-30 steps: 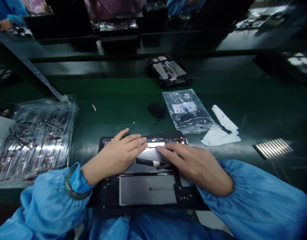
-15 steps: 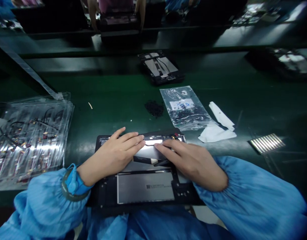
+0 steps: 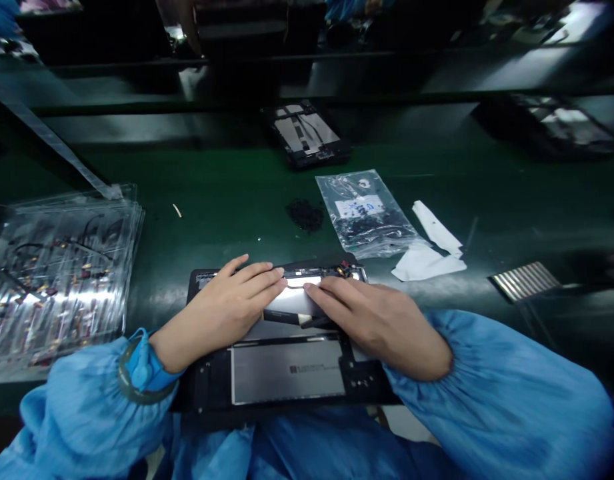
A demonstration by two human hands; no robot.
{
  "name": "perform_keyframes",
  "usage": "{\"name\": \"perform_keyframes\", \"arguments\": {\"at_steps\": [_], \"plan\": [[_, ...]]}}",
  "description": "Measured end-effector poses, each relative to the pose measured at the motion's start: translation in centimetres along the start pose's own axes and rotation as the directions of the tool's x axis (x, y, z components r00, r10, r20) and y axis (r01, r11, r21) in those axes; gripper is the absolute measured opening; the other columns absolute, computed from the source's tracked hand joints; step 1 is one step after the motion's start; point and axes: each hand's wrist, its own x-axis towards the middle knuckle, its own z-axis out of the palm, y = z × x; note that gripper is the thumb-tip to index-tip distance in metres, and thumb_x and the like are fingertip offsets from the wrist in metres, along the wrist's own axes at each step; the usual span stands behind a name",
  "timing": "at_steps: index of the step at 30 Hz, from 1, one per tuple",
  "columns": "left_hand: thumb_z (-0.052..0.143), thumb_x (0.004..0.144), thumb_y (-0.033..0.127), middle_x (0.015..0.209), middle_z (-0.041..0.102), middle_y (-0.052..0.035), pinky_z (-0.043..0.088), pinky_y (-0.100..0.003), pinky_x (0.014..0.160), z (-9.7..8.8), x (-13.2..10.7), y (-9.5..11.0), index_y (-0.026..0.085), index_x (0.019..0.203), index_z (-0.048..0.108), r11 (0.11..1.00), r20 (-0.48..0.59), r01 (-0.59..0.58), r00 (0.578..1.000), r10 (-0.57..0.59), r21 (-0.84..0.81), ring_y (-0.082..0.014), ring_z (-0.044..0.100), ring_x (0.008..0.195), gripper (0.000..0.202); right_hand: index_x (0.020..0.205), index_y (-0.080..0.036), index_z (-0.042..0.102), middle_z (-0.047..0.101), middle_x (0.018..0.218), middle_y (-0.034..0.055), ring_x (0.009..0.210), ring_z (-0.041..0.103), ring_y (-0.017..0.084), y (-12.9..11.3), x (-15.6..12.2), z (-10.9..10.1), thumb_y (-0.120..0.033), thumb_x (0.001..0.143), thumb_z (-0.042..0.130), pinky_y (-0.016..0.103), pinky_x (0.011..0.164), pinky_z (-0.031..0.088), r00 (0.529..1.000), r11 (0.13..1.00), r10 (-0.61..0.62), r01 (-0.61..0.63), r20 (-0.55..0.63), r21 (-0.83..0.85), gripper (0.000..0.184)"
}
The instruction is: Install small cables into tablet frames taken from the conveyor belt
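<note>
An opened black device (image 3: 211, 383), seemingly a tablet with its inner parts exposed, lies right in front of me. Its lower half bears a grey rectangular panel (image 3: 287, 377) with small print. My left hand (image 3: 231, 300) rests flat across the upper left part, fingers stretched out, fingertips near the upper edge. Opposite it, my right hand (image 3: 374, 317) bends over the upper right part with its fingers close together. A thin dark line, perhaps a cable (image 3: 295, 287), runs between both sets of fingertips. Under the right palm a dark stick-like piece (image 3: 319, 323) shows; whether it is held is hidden.
Stacked clear plastic trays (image 3: 61, 280) with cables stand left. Beyond the device lie a heap of small black bits (image 3: 305, 215), a zip bag (image 3: 369, 213), white paper scraps (image 3: 429, 261) and another opened device (image 3: 307, 133). A striped metallic piece (image 3: 527, 281) lies right.
The whole view has shifted slightly, so things appear a little farther left. My hands keep nearly the same place on the device. The co-worker's arms at the far side have moved.
</note>
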Motion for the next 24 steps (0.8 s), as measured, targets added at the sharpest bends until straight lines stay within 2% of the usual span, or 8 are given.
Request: {"name": "perform_keyframes", "arguments": {"at_steps": [3, 6, 10, 14, 18, 20, 22, 24], "plan": [[0.041, 0.091, 0.011, 0.128, 0.059, -0.0088, 0.042, -0.046, 0.101, -0.1, 0.1, -0.3, 0.015, 0.123, 0.055, 0.998, -0.018, 0.006, 1.000, -0.007, -0.065, -0.0243, 0.051, 0.121, 0.034, 0.111, -0.011, 0.060, 0.066, 0.104, 0.0124, 0.074, 0.062, 0.020, 0.4, -1.3, -0.5, -0.002, 0.088, 0.034, 0.029, 0.050, 0.044, 1.000, 0.999, 0.021, -0.020, 0.023, -0.035, 0.036], [0.040, 0.093, 0.013, 0.124, 0.060, -0.0088, 0.047, -0.038, 0.095, -0.4, 0.3, -0.6, 0.017, 0.119, 0.056, 0.977, -0.044, 0.039, 0.998, -0.049, -0.209, -0.0209, 0.052, 0.118, 0.031, 0.114, -0.013, 0.058, 0.062, 0.115, 0.0128, 0.084, 0.064, 0.020, 0.8, -3.7, -0.7, -0.008, 0.090, 0.037, 0.027, 0.053, 0.048, 0.981, 0.981, 0.191, -0.190, -0.025, 0.048, 0.032], [0.041, 0.095, 0.027, 0.115, 0.060, -0.0100, 0.051, -0.038, 0.088, -0.4, 0.9, -0.7, 0.015, 0.119, 0.053, 0.947, 0.017, 0.193, 0.981, -0.195, -0.256, -0.0203, 0.057, 0.105, 0.029, 0.109, -0.015, 0.060, 0.065, 0.103, 0.0100, 0.090, 0.065, 0.019, 0.3, -5.9, -0.4, -0.021, 0.092, 0.048, 0.027, 0.070, 0.054, 0.867, 0.848, 0.494, -0.464, -0.067, 0.256, 0.021], [0.039, 0.096, 0.034, 0.106, 0.060, -0.0105, 0.051, -0.038, 0.086, 0.2, 1.8, -0.6, 0.012, 0.117, 0.053, 0.954, -0.002, 0.251, 0.967, -0.254, -0.163, -0.0214, 0.058, 0.098, 0.033, 0.105, -0.018, 0.061, 0.068, 0.100, 0.0096, 0.087, 0.068, 0.021, -0.8, -5.6, 0.5, -0.029, 0.094, 0.045, 0.029, 0.069, 0.055, 0.789, 0.756, 0.614, -0.577, -0.027, 0.309, 0.023], [0.041, 0.095, 0.032, 0.089, 0.060, -0.0085, 0.050, -0.035, 0.075, -0.4, 2.1, -0.9, 0.012, 0.093, 0.061, 0.935, 0.037, 0.352, 0.936, -0.350, -0.041, -0.0219, 0.058, 0.086, 0.028, 0.096, -0.018, 0.064, 0.073, 0.080, 0.0067, 0.066, 0.070, 0.024, -0.8, -5.0, 1.4, -0.043, 0.092, 0.044, 0.032, 0.054, 0.054, 0.675, 0.567, 0.703, -0.721, 0.223, 0.398, 0.033], [0.043, 0.094, 0.033, 0.087, 0.060, -0.0062, 0.049, -0.033, 0.070, -1.6, 1.7, -1.4, 0.015, 0.091, 0.061, 0.872, -0.006, 0.484, 0.874, -0.486, -0.073, -0.0207, 0.059, 0.083, 0.026, 0.086, -0.020, 0.064, 0.073, 0.074, 0.0045, 0.066, 0.071, 0.024, -0.4, -5.1, 1.4, -0.051, 0.091, 0.041, 0.031, 0.055, 0.056, 0.633, 0.387, 0.665, -0.746, 0.396, 0.542, 0.039], [0.048, 0.091, 0.039, 0.083, 0.060, -0.0029, 0.047, -0.030, 0.065, -3.2, 0.8, -2.2, 0.018, 0.087, 0.060, 0.746, -0.026, 0.632, 0.759, -0.651, -0.210, -0.0184, 0.059, 0.077, 0.025, 0.078, -0.021, 0.064, 0.073, 0.077, 0.0046, 0.076, 0.071, 0.025, -0.1, -5.3, 1.2, -0.056, 0.090, 0.038, 0.032, 0.063, 0.058, 0.606, 0.205, 0.612, -0.743, 0.509, 0.638, 0.045], [0.048, 0.089, 0.045, 0.068, 0.057, 0.0010, 0.046, -0.027, 0.058, -4.7, -0.1, -3.1, 0.018, 0.078, 0.056, 0.578, 0.029, 0.699, 0.648, -0.761, -0.422, -0.0152, 0.058, 0.065, 0.030, 0.078, -0.021, 0.064, 0.074, 0.081, 0.0053, 0.083, 0.071, 0.026, 0.1, -5.6, 1.0, -0.058, 0.087, 0.041, 0.034, 0.070, 0.058, 0.585, 0.088, 0.580, -0.736, 0.567, 0.671, 0.045]]}}
